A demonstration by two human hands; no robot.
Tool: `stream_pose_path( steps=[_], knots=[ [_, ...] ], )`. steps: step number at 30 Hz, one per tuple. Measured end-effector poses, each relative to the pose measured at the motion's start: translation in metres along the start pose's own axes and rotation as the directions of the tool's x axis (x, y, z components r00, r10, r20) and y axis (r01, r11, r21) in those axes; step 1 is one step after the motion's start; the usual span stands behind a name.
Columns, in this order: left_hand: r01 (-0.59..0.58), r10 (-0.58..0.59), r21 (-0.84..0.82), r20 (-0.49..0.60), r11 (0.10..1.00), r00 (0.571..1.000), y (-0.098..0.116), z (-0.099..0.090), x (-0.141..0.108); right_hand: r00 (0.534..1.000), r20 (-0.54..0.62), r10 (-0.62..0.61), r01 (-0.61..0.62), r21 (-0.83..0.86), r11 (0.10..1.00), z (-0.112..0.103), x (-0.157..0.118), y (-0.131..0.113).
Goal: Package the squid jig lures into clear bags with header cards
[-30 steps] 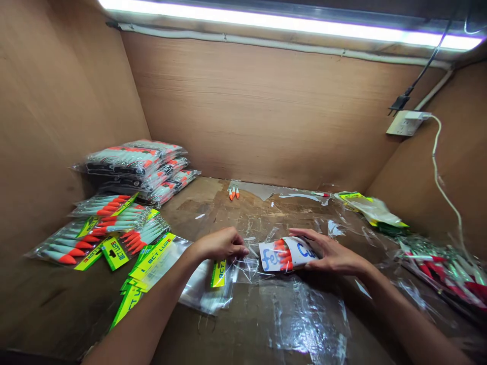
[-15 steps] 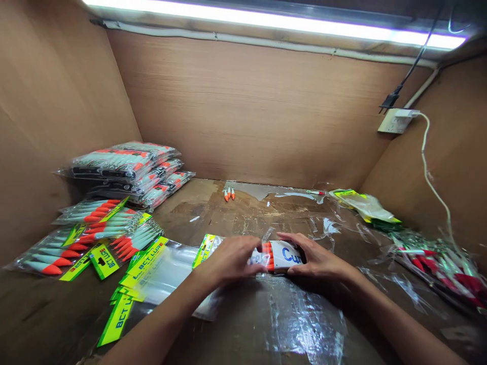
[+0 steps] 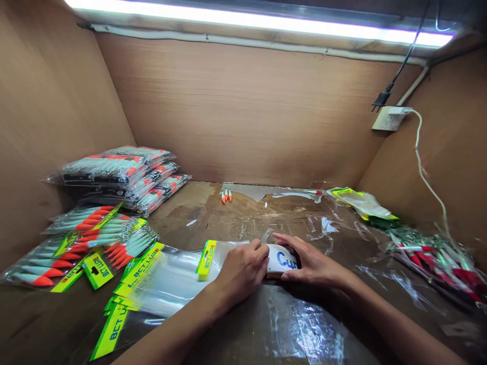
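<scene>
My right hand (image 3: 310, 261) wraps around the right end of a white block (image 3: 281, 259) with blue handwriting on it, thumb in front and fingers behind. Pressed against the block's left end is my left hand (image 3: 243, 266), its fingers curled closed around a clear plastic bag. The bag's yellow-green header card (image 3: 206, 259) sticks out to the left of that hand. Whatever is inside the bag at the grip is hidden by my fingers. Left of this lie flat clear bags (image 3: 173, 281) with "BCT LURE" headers, fanned over one another.
Filled bags of orange-tipped lures (image 3: 108, 233) lie at the left, below stacked larger packs (image 3: 117, 175). Three loose lures (image 3: 226, 195) rest near the back wall. At right are more header bags (image 3: 363, 205) and a heap of red-and-white lures (image 3: 437, 263). A white cord (image 3: 418, 147) hangs there.
My left hand has closed and moved up against the block, covering the orange lure tips that showed between the hands. The header card beside it has turned more upright. The view has shifted slightly.
</scene>
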State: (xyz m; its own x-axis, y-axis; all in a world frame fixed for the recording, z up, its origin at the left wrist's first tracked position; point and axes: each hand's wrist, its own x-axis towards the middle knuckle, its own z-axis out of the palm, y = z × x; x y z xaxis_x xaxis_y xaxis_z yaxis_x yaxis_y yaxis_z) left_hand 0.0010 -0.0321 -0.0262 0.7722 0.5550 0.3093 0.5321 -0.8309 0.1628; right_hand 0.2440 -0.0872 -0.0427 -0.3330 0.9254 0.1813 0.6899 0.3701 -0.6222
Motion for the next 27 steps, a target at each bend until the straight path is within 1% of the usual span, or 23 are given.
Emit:
stream_pose_path(
  steps=[2, 5, 7, 8, 10, 12, 14, 16, 18, 21, 24, 25, 27],
  knots=[
    [-0.018, 0.018, -0.015, -0.024, 1.0, 1.0, 0.006, 0.002, 0.0, 1.0, -0.01, -0.014, 0.014, -0.038, 0.999, 0.002, 0.0, -0.006],
    [-0.103, 0.101, -0.076, -0.031, 0.992, 0.994, 0.01, 0.005, 0.0, 0.999, -0.004, -0.047, 0.047, -0.081, 0.996, 0.001, 0.0, -0.016],
    [-0.16, 0.161, -0.154, -0.008, 0.975, 0.987, 0.008, 0.006, 0.001, 0.997, 0.027, -0.072, 0.074, -0.1, 0.992, 0.0, 0.0, -0.019],
    [-0.165, 0.169, -0.196, 0.005, 0.967, 0.986, 0.005, 0.007, 0.001, 0.996, 0.042, -0.079, 0.083, -0.109, 0.991, -0.001, 0.0, -0.018],
    [-0.118, 0.128, -0.258, 0.023, 0.959, 0.991, -0.007, 0.007, 0.002, 0.996, 0.053, -0.075, 0.082, -0.123, 0.989, -0.002, 0.0, -0.013],
    [-0.032, 0.046, -0.277, 0.045, 0.96, 0.998, -0.023, 0.007, 0.003, 0.998, 0.042, -0.055, 0.06, -0.136, 0.989, -0.003, 0.0, -0.005],
    [0.026, 0.003, -0.27, 0.107, 0.962, 0.994, -0.038, 0.009, 0.002, 0.999, 0.03, -0.04, 0.044, -0.145, 0.988, -0.005, 0.001, 0.002],
    [0.056, -0.013, -0.249, 0.17, 0.967, 0.985, -0.046, 0.011, 0.0, 0.999, 0.021, -0.045, 0.048, -0.144, 0.988, -0.006, 0.001, 0.006],
    [0.073, -0.034, -0.218, 0.174, 0.973, 0.984, -0.045, 0.011, -0.002, 0.997, 0.013, -0.071, 0.072, -0.135, 0.988, -0.007, 0.002, 0.009],
    [0.089, -0.066, -0.179, 0.129, 0.98, 0.989, -0.035, 0.008, -0.003, 0.994, -0.005, -0.112, 0.111, -0.114, 0.987, -0.009, 0.003, 0.01],
    [0.123, -0.107, -0.136, 0.118, 0.983, 0.987, -0.03, 0.004, -0.001, 0.99, -0.038, -0.136, 0.133, -0.084, 0.988, -0.01, 0.005, 0.008],
    [0.121, -0.105, -0.141, 0.122, 0.983, 0.987, -0.031, 0.003, 0.0, 0.989, -0.046, -0.143, 0.139, -0.074, 0.988, -0.011, 0.006, 0.006],
    [0.078, -0.05, -0.197, 0.144, 0.977, 0.988, -0.033, 0.005, 0.006, 0.987, -0.054, -0.153, 0.149, -0.06, 0.987, -0.011, 0.006, -0.001]
  ],
)
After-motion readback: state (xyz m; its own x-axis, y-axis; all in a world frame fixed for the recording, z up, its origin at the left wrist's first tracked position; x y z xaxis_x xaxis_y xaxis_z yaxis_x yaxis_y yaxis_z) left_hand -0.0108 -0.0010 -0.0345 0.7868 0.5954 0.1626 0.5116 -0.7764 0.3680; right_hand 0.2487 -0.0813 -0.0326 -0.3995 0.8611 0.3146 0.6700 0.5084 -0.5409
